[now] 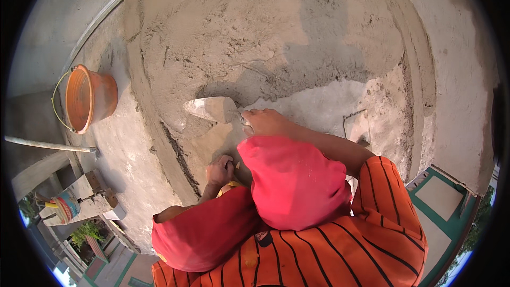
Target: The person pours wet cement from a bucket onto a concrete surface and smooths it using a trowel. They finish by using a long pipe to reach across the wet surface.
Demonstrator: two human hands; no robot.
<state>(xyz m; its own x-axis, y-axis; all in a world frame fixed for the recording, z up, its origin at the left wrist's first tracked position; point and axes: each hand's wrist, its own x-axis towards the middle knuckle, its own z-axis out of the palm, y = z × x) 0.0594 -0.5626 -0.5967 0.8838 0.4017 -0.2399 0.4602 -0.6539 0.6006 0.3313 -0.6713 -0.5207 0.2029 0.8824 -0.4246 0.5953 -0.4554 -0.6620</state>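
Note:
My right hand (265, 122) is closed around the handle of a pointed trowel (215, 109). The trowel's pale blade, smeared with mortar, points left at the edge of the wet grey mortar (228, 48). Closer to my body, my left hand (219, 171) is curled closed, and whatever it may hold is hidden. A small yellow patch (227, 188) shows just below it. Large pieces of red cloth (297, 180) cover much of both forearms. Between my hands lies a smoother, lighter area of the surface.
An orange bucket (106, 95) with a thin handle stands at the left. Near it lies a long pole (50, 144). Farther down are wooden boards and a small tub (68, 205) with yellow items. A thin bent rod (348, 119) lies right of my arm, and a raised mortar strip (411, 69) runs beyond.

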